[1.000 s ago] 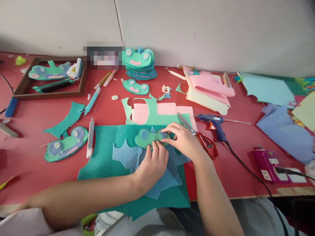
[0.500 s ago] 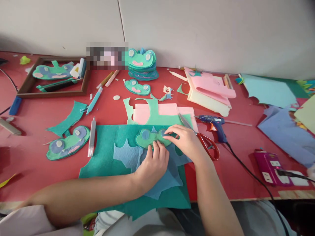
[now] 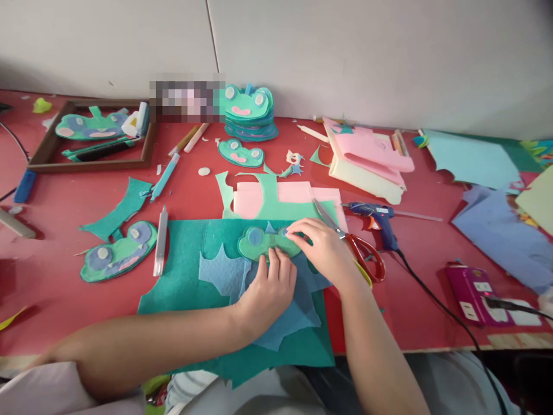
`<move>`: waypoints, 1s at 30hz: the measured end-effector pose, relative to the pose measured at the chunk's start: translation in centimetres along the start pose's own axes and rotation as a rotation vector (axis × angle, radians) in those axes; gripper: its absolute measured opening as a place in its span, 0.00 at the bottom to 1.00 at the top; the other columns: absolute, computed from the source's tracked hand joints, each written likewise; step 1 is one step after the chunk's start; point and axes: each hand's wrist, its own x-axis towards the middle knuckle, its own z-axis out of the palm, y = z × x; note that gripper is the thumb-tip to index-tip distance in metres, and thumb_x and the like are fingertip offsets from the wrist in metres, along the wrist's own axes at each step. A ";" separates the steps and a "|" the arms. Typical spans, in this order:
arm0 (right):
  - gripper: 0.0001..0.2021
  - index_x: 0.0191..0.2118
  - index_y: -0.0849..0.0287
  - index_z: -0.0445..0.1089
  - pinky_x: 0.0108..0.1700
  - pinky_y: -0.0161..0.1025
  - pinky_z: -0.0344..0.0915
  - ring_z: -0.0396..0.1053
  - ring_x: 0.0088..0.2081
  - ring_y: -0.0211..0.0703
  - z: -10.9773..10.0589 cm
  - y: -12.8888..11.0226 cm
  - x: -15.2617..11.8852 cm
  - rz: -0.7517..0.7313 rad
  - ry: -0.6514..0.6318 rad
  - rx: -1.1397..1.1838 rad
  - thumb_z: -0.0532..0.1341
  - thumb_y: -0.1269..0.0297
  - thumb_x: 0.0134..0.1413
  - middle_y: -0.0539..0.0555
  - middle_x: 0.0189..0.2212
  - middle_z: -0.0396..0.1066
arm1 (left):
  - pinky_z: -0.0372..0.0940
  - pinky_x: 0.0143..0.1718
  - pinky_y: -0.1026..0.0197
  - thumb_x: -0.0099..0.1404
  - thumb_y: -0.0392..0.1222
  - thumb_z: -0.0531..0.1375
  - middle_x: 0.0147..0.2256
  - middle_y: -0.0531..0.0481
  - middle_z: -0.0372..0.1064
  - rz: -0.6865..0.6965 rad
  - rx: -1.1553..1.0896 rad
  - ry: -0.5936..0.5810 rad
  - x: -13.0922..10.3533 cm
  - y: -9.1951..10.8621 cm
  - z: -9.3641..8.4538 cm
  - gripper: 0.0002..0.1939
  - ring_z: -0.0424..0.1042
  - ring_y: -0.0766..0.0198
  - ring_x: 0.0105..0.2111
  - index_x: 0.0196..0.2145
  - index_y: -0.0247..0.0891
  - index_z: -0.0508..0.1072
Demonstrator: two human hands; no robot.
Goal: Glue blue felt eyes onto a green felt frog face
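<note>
Though flat, green felt face [image 3: 264, 243] under both grips [image 3: 268, 285] [image 3: 323, 246].

The tabletop [image 3: 194, 196] is red. At six o'clock, the big felt sheet [image 3: 184, 259] is plain dark green.

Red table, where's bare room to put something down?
One bare patch lies between the glue gun and big blue felt; another between the wooden frame and green strip. It's crowded around the left hand and right hand, with scissors.
</note>
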 end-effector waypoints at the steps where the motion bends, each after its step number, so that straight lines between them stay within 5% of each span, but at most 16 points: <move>1: 0.06 0.35 0.57 0.68 0.44 0.40 0.64 0.67 0.42 0.42 0.1 0.1 0.0 0.006 0.010 0.002 0.54 0.67 0.59 0.53 0.36 0.72 | 0.68 0.44 0.56 0.64 0.30 0.47 0.45 0.35 0.69 0.000 0.003 0.000 0.0 0.0 0.0 0.17 0.70 0.52 0.47 0.47 0.25 0.69; 15: 0.09 0.33 0.56 0.69 0.34 0.35 0.64 0.69 0.30 0.38 -0.3 -0.4 0.2 0.262 0.004 0.330 0.56 0.57 0.56 0.49 0.29 0.72 | 0.68 0.44 0.56 0.64 0.30 0.46 0.46 0.35 0.69 -0.003 0.012 0.017 -0.1 0.2 0.2 0.17 0.70 0.53 0.47 0.47 0.25 0.69; 30: 0.05 0.34 0.55 0.71 0.37 0.36 0.66 0.71 0.35 0.39 0.2 0.0 0.4 0.235 0.017 0.321 0.59 0.64 0.52 0.49 0.31 0.74 | 0.68 0.44 0.56 0.64 0.30 0.47 0.46 0.35 0.69 0.003 0.012 0.013 -0.1 0.1 0.2 0.18 0.70 0.53 0.46 0.47 0.25 0.69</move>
